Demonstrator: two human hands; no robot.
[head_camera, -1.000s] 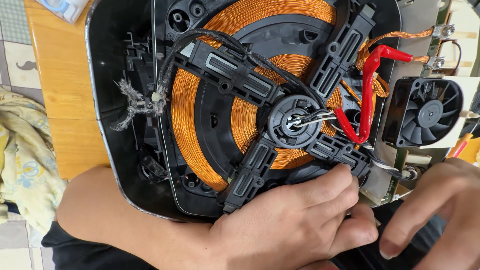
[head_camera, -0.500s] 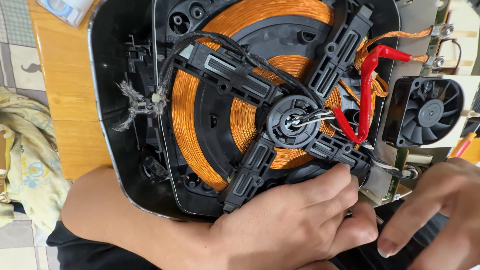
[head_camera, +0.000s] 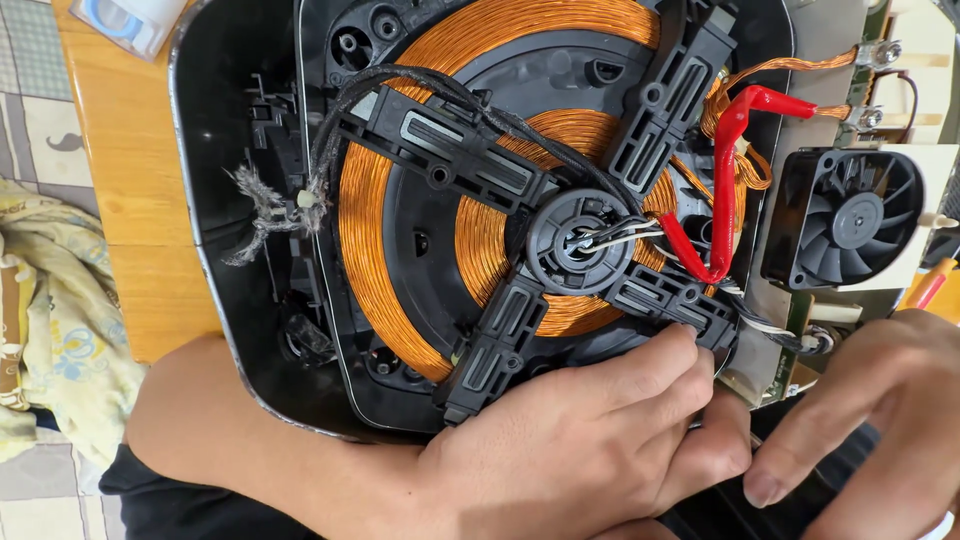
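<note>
An opened induction cooker (head_camera: 230, 230) lies on a wooden table, its black housing exposing a copper coil (head_camera: 365, 220) under a black cross-shaped plastic holder (head_camera: 585, 245). My left hand (head_camera: 590, 440) rests on the near edge of the coil assembly, fingertips pressing on the holder's lower right arm. My right hand (head_camera: 880, 420) sits at the lower right by the circuit board edge, fingers bent, thumb and forefinger close together; anything between them is hidden. A red sleeved wire (head_camera: 725, 180) runs from the coil centre to a screw terminal.
A black cooling fan (head_camera: 850, 220) sits on the board at right. A frayed grey cord (head_camera: 265, 215) is tied by a clip on the left. Patterned cloth (head_camera: 50, 300) lies left of the wooden table (head_camera: 130, 170). A white-blue packet (head_camera: 120, 20) sits top left.
Both hands have barely shifted; the view has moved slightly, and my right hand's fingers have curled a little closer to the left hand.
</note>
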